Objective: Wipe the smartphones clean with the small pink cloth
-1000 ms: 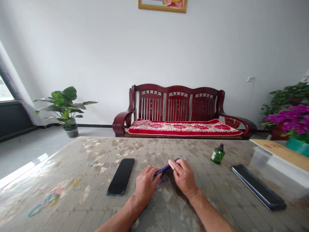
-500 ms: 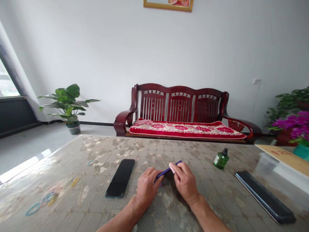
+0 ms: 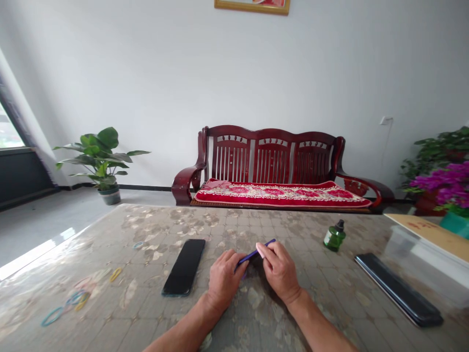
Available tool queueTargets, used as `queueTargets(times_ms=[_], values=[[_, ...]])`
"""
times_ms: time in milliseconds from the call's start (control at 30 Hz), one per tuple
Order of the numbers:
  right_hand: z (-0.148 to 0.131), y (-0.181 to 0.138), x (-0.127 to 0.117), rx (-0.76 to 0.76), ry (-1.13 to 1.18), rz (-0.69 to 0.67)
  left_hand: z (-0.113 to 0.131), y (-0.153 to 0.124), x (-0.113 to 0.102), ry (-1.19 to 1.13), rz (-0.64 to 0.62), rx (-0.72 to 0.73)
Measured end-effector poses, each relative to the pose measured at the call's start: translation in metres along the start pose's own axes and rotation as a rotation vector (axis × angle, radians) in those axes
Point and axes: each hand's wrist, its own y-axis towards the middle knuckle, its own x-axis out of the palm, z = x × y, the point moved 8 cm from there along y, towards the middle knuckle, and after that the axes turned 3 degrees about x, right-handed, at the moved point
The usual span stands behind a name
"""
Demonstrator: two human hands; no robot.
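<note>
Both my hands meet at the middle of the table (image 3: pixel 146 303) around a thin purple phone (image 3: pixel 253 253), tilted up on its edge. My left hand (image 3: pixel 224 281) is closed on its near end. My right hand (image 3: pixel 280 270) is closed on its far part, with a small pink piece (image 3: pixel 260 250) pinched at the fingertips against the phone. A black phone (image 3: pixel 184 266) lies flat just left of my left hand.
A small green bottle (image 3: pixel 333 236) stands to the right. Another dark phone (image 3: pixel 398 288) lies at the right, beside a clear plastic box (image 3: pixel 425 259). Coloured rubber bands (image 3: pixel 69 303) are scattered at the left. A red wooden bench (image 3: pixel 273 171) and potted plants stand beyond the table.
The hands and the purple phone have hardly moved on the table. The camera view has shifted slightly.
</note>
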Motion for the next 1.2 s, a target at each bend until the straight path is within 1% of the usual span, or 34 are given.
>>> queueTargets(times_ms=[167, 367, 433, 567, 633, 700, 833, 900, 967, 1100, 1200], values=[[-0.001, -0.001, 0.0, 0.002, -0.02, -0.012, 0.001, 0.0, -0.001, 0.005, 0.005, -0.003], [0.004, 0.0, -0.007, 0.029, -0.081, -0.004, 0.003, 0.001, 0.0, -0.004, -0.014, -0.001], [-0.002, 0.002, -0.008, 0.01, -0.09, -0.003, 0.003, 0.001, 0.001, -0.005, -0.019, -0.005], [-0.03, 0.003, -0.003, -0.123, -0.071, -0.056, 0.001, 0.0, 0.001, -0.02, -0.026, -0.016], [-0.035, 0.003, -0.001, -0.143, -0.061, -0.075, 0.0, 0.0, 0.001, -0.028, -0.03, -0.027], [-0.026, 0.003, -0.001, -0.107, -0.067, -0.075, -0.001, 0.0, 0.001, -0.025, -0.035, -0.039], [0.006, 0.003, -0.006, 0.032, -0.086, -0.026, -0.001, 0.0, 0.001, -0.016, -0.037, -0.048], [0.013, 0.002, -0.008, 0.067, -0.086, -0.005, 0.0, 0.001, 0.001, -0.021, -0.035, -0.043], [0.007, 0.002, -0.007, 0.046, -0.074, -0.01, 0.001, 0.001, 0.0, -0.025, -0.035, -0.038], [-0.018, 0.002, -0.002, -0.075, -0.025, -0.064, 0.003, 0.001, -0.001, -0.032, -0.025, -0.019], [-0.018, 0.002, -0.002, -0.076, 0.0, -0.054, 0.004, 0.001, -0.003, -0.032, -0.013, -0.014]])
